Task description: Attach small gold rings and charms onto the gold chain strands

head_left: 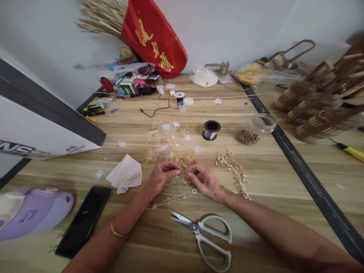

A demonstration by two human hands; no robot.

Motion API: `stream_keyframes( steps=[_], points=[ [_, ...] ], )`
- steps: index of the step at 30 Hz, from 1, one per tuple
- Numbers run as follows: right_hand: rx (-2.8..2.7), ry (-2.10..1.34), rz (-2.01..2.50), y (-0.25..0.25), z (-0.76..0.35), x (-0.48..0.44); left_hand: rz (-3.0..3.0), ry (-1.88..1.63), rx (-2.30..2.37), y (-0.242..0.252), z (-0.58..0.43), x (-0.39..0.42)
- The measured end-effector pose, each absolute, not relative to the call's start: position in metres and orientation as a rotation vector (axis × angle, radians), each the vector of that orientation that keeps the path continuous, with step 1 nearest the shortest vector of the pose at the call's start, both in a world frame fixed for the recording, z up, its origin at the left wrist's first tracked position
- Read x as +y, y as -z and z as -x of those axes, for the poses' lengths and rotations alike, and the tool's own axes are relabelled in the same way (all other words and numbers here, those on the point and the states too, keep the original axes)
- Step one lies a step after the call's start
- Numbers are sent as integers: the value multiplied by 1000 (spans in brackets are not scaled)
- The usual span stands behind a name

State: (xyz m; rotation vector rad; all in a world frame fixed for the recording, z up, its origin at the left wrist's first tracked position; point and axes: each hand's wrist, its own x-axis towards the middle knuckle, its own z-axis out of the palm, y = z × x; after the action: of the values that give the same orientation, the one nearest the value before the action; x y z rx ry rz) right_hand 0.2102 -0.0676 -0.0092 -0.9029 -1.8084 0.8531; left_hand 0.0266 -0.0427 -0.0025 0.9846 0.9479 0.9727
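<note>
My left hand (164,175) and my right hand (205,179) face each other over a pile of gold and silver beads (185,161). Thumb and forefinger are pinched together on both; whatever is between the fingertips is too small to make out. Just below the hands lies a silver beaded chain (173,198) with a ring at its end. Several gold and silver chains (235,172) are bunched to the right of my right hand. Scissors (203,231) with pale handles rest nearer to me, blades parted. Small bags of findings (165,132) spread beyond the pile.
A spool of wire (211,131) and a glass jar of beads (256,131) stand farther back. At left are a white tissue (126,174), a black phone (83,222), a purple object (36,212) and a large box (42,121). Small woven baskets (315,102) crowd the right.
</note>
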Motion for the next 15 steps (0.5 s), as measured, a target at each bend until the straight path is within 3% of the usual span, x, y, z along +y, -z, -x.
stream_keyframes(
  steps=[15],
  points=[
    [-1817,-873,895,10,-210,-68,-1108,-941,961,5,-22,-43]
  ],
)
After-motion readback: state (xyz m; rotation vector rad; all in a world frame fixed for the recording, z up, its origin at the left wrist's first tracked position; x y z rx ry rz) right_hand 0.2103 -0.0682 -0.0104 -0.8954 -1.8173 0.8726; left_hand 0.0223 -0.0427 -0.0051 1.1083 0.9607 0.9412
